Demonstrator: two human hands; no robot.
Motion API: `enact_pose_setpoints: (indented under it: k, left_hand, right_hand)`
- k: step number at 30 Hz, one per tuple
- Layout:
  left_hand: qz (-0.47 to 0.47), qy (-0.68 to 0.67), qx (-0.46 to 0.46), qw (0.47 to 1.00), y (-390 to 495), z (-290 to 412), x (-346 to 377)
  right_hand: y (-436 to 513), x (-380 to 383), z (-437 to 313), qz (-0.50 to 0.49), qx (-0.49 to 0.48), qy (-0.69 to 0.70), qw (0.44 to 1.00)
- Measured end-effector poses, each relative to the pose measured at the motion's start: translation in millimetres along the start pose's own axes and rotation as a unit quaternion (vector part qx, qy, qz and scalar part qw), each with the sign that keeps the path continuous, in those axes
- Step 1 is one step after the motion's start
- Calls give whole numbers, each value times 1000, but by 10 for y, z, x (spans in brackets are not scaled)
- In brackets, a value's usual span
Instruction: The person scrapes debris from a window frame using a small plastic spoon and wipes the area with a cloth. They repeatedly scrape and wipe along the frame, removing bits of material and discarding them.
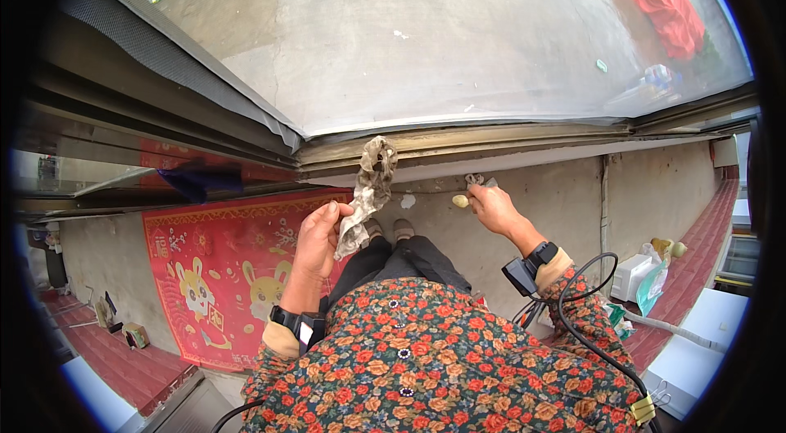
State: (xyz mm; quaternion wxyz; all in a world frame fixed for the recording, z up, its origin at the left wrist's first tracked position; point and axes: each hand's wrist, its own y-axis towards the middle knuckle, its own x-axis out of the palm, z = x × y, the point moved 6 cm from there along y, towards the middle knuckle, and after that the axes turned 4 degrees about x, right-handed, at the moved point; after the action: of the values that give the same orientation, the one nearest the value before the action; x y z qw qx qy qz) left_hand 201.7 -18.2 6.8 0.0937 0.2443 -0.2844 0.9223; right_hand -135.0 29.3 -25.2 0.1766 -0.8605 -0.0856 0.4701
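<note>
A crumpled, dirt-stained strip of tissue or thin cloth (369, 200) is pinched between the thumb and fingers of my left hand (319, 233). Its upper end stands in front of the metal door or window frame track (485, 141). To the right, my right hand (498, 209) is closed around a small object with a pale yellow, rounded end (460, 201); the rest of it is hidden in the fingers. A greyish crumpled scrap (479, 180) shows just beyond those fingers, and I cannot tell whether it is gripped too.
A mesh screen panel (202, 71) slants along the left. Beneath it lies a red mat with rabbit figures (215, 285). Beyond the track is a concrete yard with a red cover (666, 15). A black cable (559, 310) loops by my right forearm. A white box (632, 276) stands at right.
</note>
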Motion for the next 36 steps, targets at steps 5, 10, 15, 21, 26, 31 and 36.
enact_pose_setpoints:
  k: [5, 10, 15, 21, 26, 31, 36]
  left_hand:
    - [-18, -5, -6, 1000, -13, 9, 119]
    - [-24, 12, 23, 999, -42, 74, 332]
    - [7, 188, 129, 974, -51, 442, 516]
    - [108, 708, 329, 616, 299, 653, 774]
    - [113, 768, 268, 570, 551, 423, 843]
    - [142, 805, 246, 521, 700, 277, 1088]
    - [145, 761, 356, 522, 689, 94, 1276]
  right_hand:
    - [-14, -24, -38, 3, 32, 147, 989]
    - [-73, -186, -544, -21, -10, 353, 935]
    - [-6, -407, -872, 14, -24, 344, 939]
    - [-4, -530, -718, 62, -9, 317, 947]
    - [-92, -505, -517, 71, 5, 353, 933]
    - [-131, -424, -450, 74, 17, 402, 912]
    - [-26, -450, -429, 82, 16, 403, 911]
